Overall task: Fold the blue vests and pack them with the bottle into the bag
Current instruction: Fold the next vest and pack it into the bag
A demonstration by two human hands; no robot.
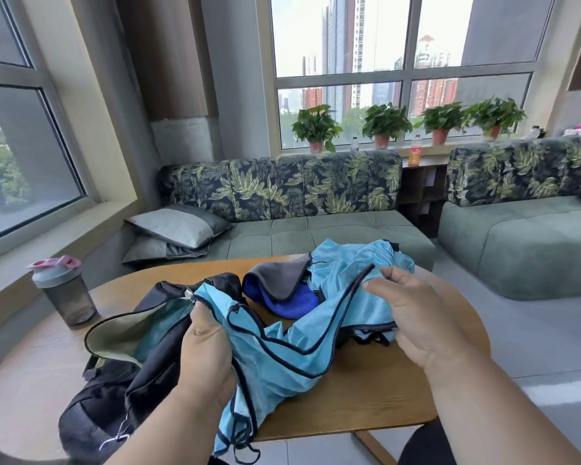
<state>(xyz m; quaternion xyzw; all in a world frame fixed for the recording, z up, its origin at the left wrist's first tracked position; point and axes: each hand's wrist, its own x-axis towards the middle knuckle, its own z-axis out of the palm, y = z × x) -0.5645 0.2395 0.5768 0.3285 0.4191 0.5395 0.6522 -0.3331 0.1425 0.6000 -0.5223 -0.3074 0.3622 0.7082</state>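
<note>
A light blue vest (282, 357) with dark trim is stretched loosely between my hands above the round wooden table (366, 397). My left hand (205, 350) grips its left edge, and part of the vest hangs over the table's near edge. My right hand (406, 313) pinches the vest's trimmed right edge. More light blue vest fabric (349, 263) lies bunched behind it. The black bag (121, 370) lies open at the left with a pale lining showing. The dark shaker bottle (64, 290), with a grey lid and pink cap, stands upright at the table's left edge.
A grey cloth (275, 276) and a dark blue cloth (296, 303) lie in the middle of the table. Green sofas (316, 229) with leaf-print backs stand behind the table. Cushions (178, 226), potted plants (316, 129) and small bottles sit near the window sill.
</note>
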